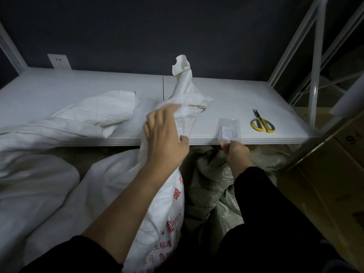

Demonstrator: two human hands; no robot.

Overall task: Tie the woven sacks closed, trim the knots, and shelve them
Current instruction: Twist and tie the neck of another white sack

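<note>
Left hand gripping white woven sack, red print showing "2007"; right hand pinching clear plastic packet, its label seemingly too small to read.

Person, seen from above. Left hand: bare, the forearm uncovered up to a black left sleeve that ends near the elbow. Right hand: bare, with a black right sleeve reaching the wrist. Both sleeves are plain dark cloth. More dark clothing shows below the right sleeve.

Woven cloth sack, matt shelf (smooth, white)
</note>
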